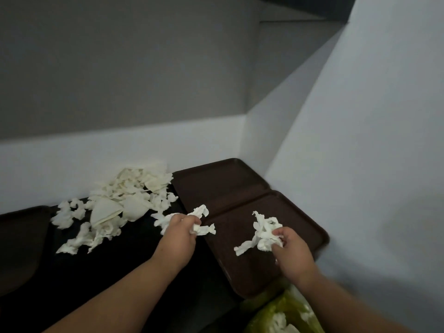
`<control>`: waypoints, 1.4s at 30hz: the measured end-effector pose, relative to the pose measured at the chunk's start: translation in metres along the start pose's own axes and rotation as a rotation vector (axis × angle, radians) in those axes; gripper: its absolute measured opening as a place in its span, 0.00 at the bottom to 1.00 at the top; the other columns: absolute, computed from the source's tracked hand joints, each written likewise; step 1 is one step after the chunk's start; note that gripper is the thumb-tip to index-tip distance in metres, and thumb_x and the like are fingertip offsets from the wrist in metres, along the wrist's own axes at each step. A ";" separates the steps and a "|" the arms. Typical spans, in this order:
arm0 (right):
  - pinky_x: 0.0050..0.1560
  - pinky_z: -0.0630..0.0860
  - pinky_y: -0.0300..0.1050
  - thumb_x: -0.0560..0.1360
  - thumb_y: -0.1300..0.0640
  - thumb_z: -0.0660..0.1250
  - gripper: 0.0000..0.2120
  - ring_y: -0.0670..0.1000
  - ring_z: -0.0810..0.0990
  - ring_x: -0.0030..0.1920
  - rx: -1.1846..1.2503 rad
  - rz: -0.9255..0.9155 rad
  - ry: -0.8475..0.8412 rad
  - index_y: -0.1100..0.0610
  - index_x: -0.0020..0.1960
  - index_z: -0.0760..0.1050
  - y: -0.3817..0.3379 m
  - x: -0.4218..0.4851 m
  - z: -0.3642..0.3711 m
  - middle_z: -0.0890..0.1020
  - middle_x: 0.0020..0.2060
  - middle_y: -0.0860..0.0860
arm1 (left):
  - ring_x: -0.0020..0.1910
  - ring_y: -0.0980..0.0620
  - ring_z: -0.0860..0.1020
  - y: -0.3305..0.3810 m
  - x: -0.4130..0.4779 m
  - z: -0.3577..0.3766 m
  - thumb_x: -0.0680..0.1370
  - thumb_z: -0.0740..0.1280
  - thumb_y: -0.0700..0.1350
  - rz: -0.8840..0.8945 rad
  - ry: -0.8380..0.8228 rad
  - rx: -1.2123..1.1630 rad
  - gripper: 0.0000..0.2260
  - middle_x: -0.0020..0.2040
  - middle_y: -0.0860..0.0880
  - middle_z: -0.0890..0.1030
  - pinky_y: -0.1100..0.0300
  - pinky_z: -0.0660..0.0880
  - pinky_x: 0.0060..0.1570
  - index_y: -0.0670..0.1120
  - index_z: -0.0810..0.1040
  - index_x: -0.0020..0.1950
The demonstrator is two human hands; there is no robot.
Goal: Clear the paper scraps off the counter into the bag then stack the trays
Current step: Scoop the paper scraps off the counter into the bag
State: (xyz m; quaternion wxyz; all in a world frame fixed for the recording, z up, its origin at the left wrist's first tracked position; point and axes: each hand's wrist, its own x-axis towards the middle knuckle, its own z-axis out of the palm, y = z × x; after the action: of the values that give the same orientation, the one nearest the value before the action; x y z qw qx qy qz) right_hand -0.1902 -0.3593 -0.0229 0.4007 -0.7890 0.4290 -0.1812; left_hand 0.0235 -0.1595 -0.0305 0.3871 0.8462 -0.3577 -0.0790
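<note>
A heap of white paper scraps (120,200) lies on the black counter (125,267) at the left. My left hand (179,239) is closed around a bunch of white scraps (200,221) at the edge of the near brown tray (242,272). Over that tray my right hand (292,253) grips another bunch of scraps (260,234). A second brown tray (216,183) lies behind it in the corner. A third dark tray (19,241) shows at the far left. The yellow-green bag (283,313) sits open at the bottom right with some scraps inside.
White walls close in behind the counter and along the right side, meeting in a corner just past the far tray. The counter's front edge runs near the bag at the bottom.
</note>
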 end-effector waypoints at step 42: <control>0.57 0.80 0.57 0.70 0.53 0.74 0.08 0.54 0.81 0.53 0.195 0.568 -0.065 0.43 0.45 0.77 0.309 -0.019 -0.127 0.78 0.49 0.47 | 0.53 0.51 0.76 0.170 -0.049 0.371 0.78 0.70 0.48 -0.207 -0.643 -0.058 0.21 0.68 0.47 0.68 0.63 0.69 0.55 0.56 0.71 0.71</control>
State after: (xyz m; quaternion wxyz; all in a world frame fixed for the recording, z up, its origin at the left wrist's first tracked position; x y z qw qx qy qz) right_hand -0.4453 -0.5008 -0.1874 0.5228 -0.6008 0.5999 -0.0768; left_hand -0.2570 -0.4248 -0.1721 0.2682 0.7983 -0.3714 -0.3910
